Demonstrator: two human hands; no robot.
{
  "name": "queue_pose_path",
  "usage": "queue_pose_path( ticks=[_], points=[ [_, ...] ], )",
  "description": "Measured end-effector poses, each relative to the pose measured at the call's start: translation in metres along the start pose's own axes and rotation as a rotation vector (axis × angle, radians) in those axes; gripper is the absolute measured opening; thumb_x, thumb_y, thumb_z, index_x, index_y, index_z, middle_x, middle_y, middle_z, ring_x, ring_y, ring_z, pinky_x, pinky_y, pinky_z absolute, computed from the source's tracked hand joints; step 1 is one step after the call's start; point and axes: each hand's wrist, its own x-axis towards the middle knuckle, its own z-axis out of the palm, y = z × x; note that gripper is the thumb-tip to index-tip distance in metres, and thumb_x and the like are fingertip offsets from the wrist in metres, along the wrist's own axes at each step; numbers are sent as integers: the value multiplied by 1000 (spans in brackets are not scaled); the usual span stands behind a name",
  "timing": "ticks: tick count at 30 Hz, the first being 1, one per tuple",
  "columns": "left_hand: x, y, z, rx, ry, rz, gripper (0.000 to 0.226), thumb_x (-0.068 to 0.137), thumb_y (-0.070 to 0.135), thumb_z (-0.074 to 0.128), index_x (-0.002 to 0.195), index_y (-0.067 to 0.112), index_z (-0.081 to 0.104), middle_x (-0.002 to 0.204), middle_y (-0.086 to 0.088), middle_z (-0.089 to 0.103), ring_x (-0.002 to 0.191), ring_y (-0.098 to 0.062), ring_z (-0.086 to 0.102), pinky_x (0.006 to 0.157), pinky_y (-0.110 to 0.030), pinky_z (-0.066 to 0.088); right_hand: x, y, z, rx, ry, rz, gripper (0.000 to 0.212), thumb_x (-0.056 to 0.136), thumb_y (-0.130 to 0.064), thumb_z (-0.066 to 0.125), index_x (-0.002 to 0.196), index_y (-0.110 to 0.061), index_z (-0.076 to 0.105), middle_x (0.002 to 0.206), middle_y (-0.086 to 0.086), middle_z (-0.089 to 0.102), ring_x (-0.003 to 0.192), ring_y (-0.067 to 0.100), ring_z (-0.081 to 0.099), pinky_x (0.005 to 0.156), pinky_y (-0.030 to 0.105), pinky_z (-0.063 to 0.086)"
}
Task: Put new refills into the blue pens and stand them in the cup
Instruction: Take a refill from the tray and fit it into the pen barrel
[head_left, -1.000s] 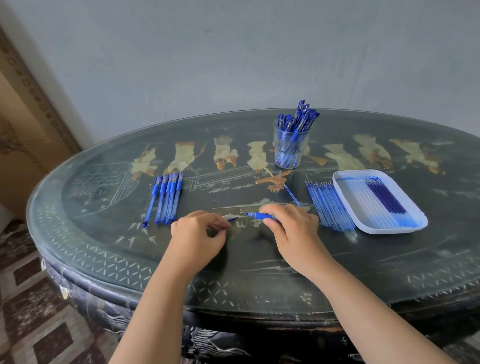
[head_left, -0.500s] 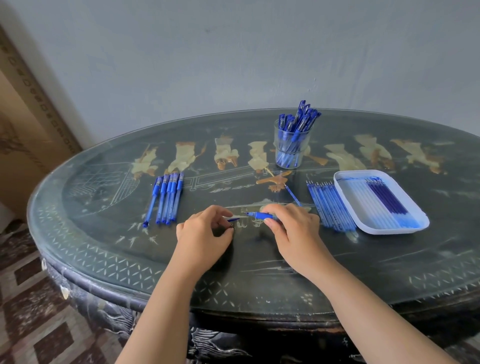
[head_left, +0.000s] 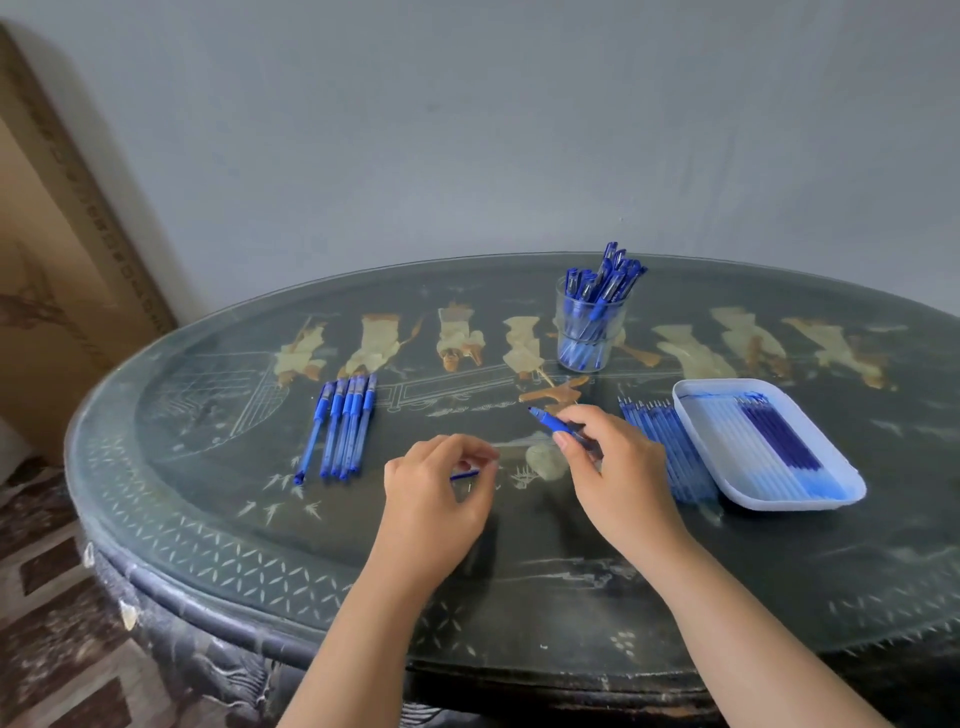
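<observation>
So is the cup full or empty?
Partly full. The clear cup stands upright with a bunch of blue pens in it, caps sticking above the rim.

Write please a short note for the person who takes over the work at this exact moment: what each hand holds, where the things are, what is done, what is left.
Left hand: fingers pinch a small blue piece, which I cannot identify.
Right hand: holds a blue pen, raised above the table.
Cup: already holds many pens, standing.
Five pens lie in a row on the left, probably still to refill.
Loose refills lie beside the white tray, more inside it.
Left: finish the held pen, stand it in the cup, then do the row.
</observation>
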Motion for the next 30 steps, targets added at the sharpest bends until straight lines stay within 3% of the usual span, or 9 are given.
queue_pose_path(
  ticks=[3,6,9,13,16,20,26,28,30],
  points=[
    [1,5,4,-47,7,28,7,84,31,69,89,36,67,90,24,67,89,0,63,89,-30,48,7,-10,-9,50,63,51,10,91,-23,67,100,-28,66,76,-16,66,73,7,62,70,42,52],
    [3,20,2,-215,-102,-41,18,83,27,77,99,30,70,90,18,72,90,4,65,82,-8,44,11,-32,-17,307,-36,197,8,91,-27,67,99,-27,67,78,-12,73,80,0,66,72,19,49],
    [4,28,2,-477,-146,-191,28,79,19,80,104,20,69,92,6,76,90,-8,71,85,-22,54,9,-48,-17,612,-157,346,6,91,-25,68,96,-26,69,90,-4,74,87,7,68,78,24,52],
    [4,27,0,-511,-128,-245,19,78,13,80,95,15,71,87,0,76,85,-16,73,83,-34,59,8,-50,-18,722,-194,425,9,90,-25,69,99,-24,71,92,0,72,82,12,67,71,29,47],
    [4,24,-4,-426,-150,-221,14,78,13,81,88,20,74,80,5,76,78,-12,72,78,-28,58,16,-55,-28,804,-176,468,15,90,-26,67,103,-22,72,86,-7,71,73,7,65,67,29,48],
    [3,25,-9,-361,-162,-164,13,77,11,81,86,18,75,78,7,75,73,-6,70,67,-10,48,36,-58,-42,773,-168,469,9,88,-24,69,93,-21,76,85,-4,74,73,8,64,66,31,47],
    [2,29,-15,-342,-177,-152,12,77,12,81,84,18,75,76,6,75,70,-5,68,63,-10,48,64,-68,-70,753,-134,399,8,99,-19,56,102,-12,59,84,8,76,65,17,61,55,26,52],
    [1,29,-16,-344,-157,-151,12,77,12,81,84,19,74,77,7,75,70,-4,68,63,-10,48,68,-69,-75,687,-218,342,3,98,-16,57,101,-15,57,85,8,76,68,19,64,61,30,56],
    [2,30,-16,-351,-134,-156,13,77,13,81,82,22,74,77,9,75,71,-3,68,63,-9,47,66,-70,-76,609,-306,297,15,95,-7,60,105,-18,58,88,8,75,80,20,70,73,35,60]
  ],
)
